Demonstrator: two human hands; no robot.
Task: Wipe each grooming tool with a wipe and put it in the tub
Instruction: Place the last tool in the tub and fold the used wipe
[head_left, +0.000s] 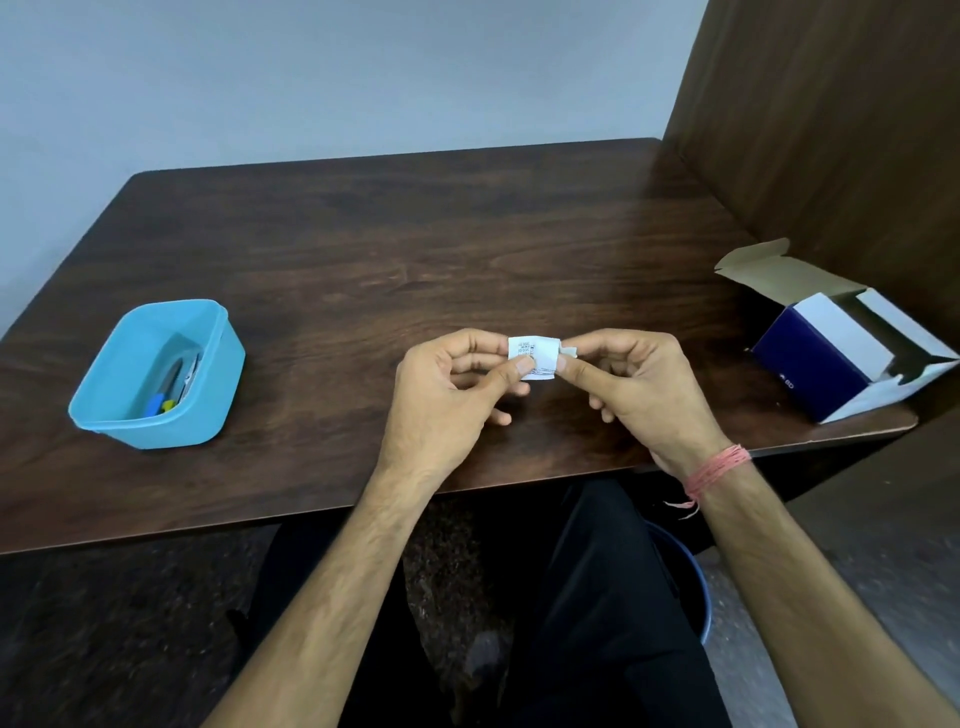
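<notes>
A small white wipe packet with printed text is held above the table's front middle. My left hand pinches its left side between thumb and fingers. My right hand pinches its right edge, where a small torn flap sticks out. The light blue tub stands at the table's left. Several grooming tools lie inside it, among them a metal one and pieces with blue and yellow parts.
An open blue and white cardboard box lies at the table's right edge, its flaps spread. A brown wooden panel rises on the right. The dark wooden table meets a pale wall behind. A blue bin sits under the table by my legs.
</notes>
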